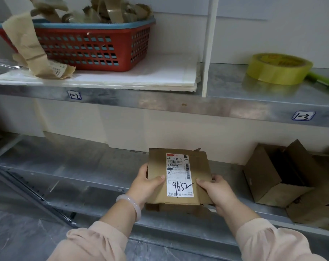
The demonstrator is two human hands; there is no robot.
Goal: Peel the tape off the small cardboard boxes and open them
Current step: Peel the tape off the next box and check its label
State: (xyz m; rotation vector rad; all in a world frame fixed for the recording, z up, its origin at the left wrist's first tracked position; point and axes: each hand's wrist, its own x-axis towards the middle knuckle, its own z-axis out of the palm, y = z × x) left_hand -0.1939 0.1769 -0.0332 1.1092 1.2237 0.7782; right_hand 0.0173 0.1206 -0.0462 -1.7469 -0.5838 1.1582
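A small brown cardboard box (158, 164) with a white shipping label marked "9652" is held over the front of the lower metal shelf (75, 166). My left hand (145, 182) grips its left side, thumb lying on the top face. My right hand (215, 187) grips its right side, thumb pressed near the label's edge. The box's top is tilted toward me. Torn cardboard edges show along its bottom. I cannot tell whether tape is on it.
Opened cardboard boxes (276, 178) stand on the lower shelf at the right. On the upper shelf sit a red basket (96, 46) heaped with peeled tape strips, a hanging brown tape strip (26, 44), white sheets (141, 76) and a yellow tape roll (278, 67).
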